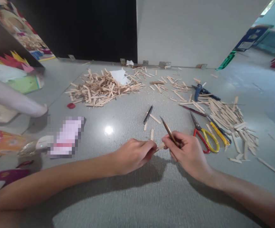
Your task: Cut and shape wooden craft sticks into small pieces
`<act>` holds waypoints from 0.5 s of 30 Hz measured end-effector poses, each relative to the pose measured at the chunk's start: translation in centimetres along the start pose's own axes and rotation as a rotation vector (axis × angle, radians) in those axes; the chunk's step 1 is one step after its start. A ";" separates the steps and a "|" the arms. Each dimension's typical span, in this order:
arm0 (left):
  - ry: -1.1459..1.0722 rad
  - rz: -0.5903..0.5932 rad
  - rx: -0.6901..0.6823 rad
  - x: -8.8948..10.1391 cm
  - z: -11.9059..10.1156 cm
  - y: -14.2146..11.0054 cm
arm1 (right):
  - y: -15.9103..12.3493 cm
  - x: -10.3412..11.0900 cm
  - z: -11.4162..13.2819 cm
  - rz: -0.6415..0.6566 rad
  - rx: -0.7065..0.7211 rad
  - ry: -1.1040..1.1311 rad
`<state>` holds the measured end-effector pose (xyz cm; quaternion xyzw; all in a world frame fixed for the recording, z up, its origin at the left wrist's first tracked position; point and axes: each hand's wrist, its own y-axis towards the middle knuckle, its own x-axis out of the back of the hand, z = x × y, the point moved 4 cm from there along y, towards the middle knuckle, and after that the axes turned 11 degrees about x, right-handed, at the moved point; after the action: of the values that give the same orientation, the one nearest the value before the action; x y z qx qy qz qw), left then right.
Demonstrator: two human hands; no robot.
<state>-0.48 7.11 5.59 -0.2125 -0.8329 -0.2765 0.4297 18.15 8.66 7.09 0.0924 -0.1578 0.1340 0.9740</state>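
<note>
My left hand (137, 153) is closed, thumb and fingers pinching a small flat wooden craft stick (160, 147). The other end of this stick meets the fingertips of my right hand (187, 152). That hand is wrapped round a slim gold-coloured tool (168, 128) with a dark pointed tip, aimed up and to the left; whether it is a craft knife or tweezers I cannot tell. Another wooden stick (152, 134) stands out just beyond my left fingertips. Farther off, a black pen-like piece (148, 114) lies across two more sticks.
Red-and-yellow-handled scissors (202, 133), a yellow cutter (216, 131) and dark blue pliers (199, 91) lie right, beside loose sticks (227, 114). A large stick pile (101, 90) sits at the back left. A blurred-out phone-like object (67, 136) lies left; an upright panel (199, 31) bounds the back.
</note>
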 end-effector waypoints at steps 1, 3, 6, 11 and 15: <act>0.049 0.001 -0.018 -0.1 -0.1 -0.1 | -0.1 -0.1 0.0 0.004 0.002 0.001; 0.143 -0.008 -0.047 -0.3 -0.2 -0.3 | -0.2 -0.2 -0.1 0.012 0.007 -0.006; 0.270 -0.020 -0.073 -0.5 -0.4 -0.4 | -0.4 -0.4 -0.2 0.023 0.011 -0.010; 0.439 0.015 -0.076 -0.7 -0.4 -0.6 | -0.7 -0.8 -0.5 0.026 -0.021 0.040; 0.503 0.010 -0.081 -0.9 0.1 -0.7 | -0.7 -1.1 -0.7 0.020 -0.008 0.038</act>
<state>-0.41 6.53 4.60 -0.1581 -0.6869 -0.3518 0.6160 17.57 7.87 5.93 0.0842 -0.1408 0.1448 0.9758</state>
